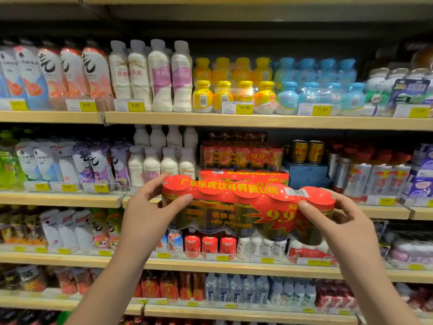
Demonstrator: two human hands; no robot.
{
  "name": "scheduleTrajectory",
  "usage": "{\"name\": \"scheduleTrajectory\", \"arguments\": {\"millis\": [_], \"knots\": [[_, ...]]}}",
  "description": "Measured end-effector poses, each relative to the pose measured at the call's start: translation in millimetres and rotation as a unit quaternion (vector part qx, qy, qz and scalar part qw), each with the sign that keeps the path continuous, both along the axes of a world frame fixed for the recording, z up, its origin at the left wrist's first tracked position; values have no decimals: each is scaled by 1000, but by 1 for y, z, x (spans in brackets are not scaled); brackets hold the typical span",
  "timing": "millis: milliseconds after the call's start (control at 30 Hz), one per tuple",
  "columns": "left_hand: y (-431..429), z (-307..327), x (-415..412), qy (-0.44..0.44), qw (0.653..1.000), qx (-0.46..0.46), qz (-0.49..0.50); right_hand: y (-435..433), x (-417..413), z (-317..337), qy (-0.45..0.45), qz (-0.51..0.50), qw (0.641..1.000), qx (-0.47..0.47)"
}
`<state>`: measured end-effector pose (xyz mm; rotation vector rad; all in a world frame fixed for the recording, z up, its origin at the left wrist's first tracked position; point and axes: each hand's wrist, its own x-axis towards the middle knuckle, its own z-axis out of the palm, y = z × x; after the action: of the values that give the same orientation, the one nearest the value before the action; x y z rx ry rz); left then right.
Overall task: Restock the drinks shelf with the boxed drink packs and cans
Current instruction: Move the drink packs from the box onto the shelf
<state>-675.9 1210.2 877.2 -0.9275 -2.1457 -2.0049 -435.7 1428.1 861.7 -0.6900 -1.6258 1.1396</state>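
Holding the red can pack (248, 207) in front of the middle shelf (61, 199), left grip (145, 212) and right grip (337, 221) each clasp an end; best, I'd say, to keep it level and slide it onto the matching packs (241, 158)

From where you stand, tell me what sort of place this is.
Most likely a shop's drinks aisle: shelves of bottled drinks, yellow price tags on the edges, and a red drink pack marked 9.9 in the left hand and right hand.
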Motion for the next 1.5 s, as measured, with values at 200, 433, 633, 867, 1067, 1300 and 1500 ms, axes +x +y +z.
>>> {"name": "scheduleTrajectory", "arguments": {"millis": [200,433,633,867,1067,1300,1500], "knots": [[18,-4,-21,-6,1000,2,-2,15,-20,-4,-7,2,1000,-13],[45,-9,-62,-19,1000,-2,-19,37,-54,-7,-23,-32,999,-21],[75,-13,-98,-5,999,6,-39,53,-79,-3,-23,-61,998,-14],[112,-7,-121,-7,999,-7,-40,83,-101,9,-6,-65,998,-10],[148,11,-135,-5,1000,-17,-17,124,-119,24,-10,-66,998,8],[187,32,-146,-6,999,-35,23,182,-144,34,-17,-65,997,31],[212,31,-157,-11,995,-72,61,227,-160,25,-42,-64,997,18]]}}
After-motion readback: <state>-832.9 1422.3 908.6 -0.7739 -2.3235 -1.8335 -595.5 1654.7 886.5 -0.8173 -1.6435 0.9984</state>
